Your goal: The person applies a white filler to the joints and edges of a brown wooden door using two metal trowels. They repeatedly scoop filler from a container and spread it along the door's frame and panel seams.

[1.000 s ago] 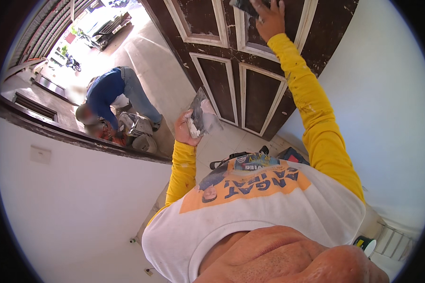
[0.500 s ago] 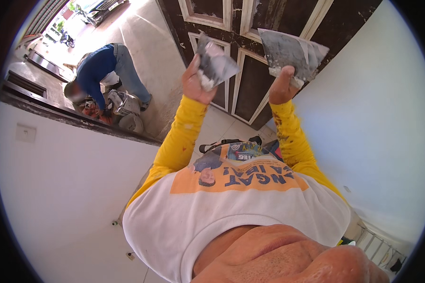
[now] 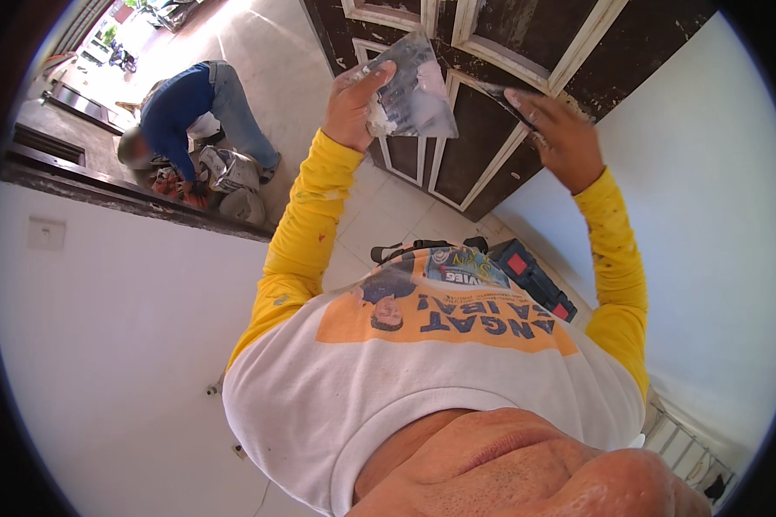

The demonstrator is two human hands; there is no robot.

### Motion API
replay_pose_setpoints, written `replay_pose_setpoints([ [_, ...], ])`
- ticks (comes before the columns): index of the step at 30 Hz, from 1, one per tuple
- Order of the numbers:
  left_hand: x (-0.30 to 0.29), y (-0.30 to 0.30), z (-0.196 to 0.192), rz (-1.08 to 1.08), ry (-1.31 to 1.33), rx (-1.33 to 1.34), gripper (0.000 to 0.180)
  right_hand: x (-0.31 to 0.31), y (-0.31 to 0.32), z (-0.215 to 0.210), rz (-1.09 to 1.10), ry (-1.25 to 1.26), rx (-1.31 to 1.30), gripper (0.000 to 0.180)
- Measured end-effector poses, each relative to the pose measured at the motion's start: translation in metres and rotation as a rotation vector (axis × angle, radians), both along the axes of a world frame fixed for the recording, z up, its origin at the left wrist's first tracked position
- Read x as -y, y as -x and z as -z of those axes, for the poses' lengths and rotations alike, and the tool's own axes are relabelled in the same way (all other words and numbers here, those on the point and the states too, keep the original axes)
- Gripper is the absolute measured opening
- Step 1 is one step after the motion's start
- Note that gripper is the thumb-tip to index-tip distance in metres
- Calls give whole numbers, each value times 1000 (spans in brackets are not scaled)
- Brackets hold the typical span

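Note:
My left hand [image 3: 350, 105] is closed round a flat grey putty scraper [image 3: 416, 93]. White putty clings to the blade by my fingers, and the face shows wet smears. To its right, my right hand [image 3: 562, 142] grips a second putty scraper [image 3: 516, 107], now turned nearly edge-on, so most of its face is hidden. Both scrapers are apart from each other, held up in front of a dark brown panelled door [image 3: 513, 39] with pale mouldings. I cannot tell whether the right blade touches the door.
A white wall [image 3: 681, 189] runs along the right. Behind my torso, a black and red case [image 3: 535, 280] sits on the tiled floor. At left, beyond a dark sill [image 3: 129, 202], a person in blue [image 3: 181, 112] bends over bags. A metal ladder [image 3: 685, 448] stands lower right.
My right hand has swung right and turned over, tipping its scraper from face-on to edge-on. My left hand has risen slightly, its scraper turned more toward view.

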State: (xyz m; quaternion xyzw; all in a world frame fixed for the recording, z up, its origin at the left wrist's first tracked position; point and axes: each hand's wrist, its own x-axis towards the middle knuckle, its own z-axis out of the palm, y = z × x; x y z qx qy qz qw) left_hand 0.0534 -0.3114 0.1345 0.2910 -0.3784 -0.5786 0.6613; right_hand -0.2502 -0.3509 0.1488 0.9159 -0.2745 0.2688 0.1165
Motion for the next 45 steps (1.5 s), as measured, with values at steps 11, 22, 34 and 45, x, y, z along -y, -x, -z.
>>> replay_pose_setpoints([
  [11, -2, 7, -9, -216, 135, 295, 20, -9, -27, -25, 16, 226, -316, 67],
  [22, -12, -55, 22, -601, 172, 456, 26, 137, -23, 62, 57, -980, 649, 36],
  [34, -73, -75, 97, -458, -132, -32, 28, 192, -68, 26, 151, -1542, 853, 15],
  [45, -100, -104, 156, -478, -207, 63, 34, 185, -134, 24, 394, -1203, 851, 28],
])
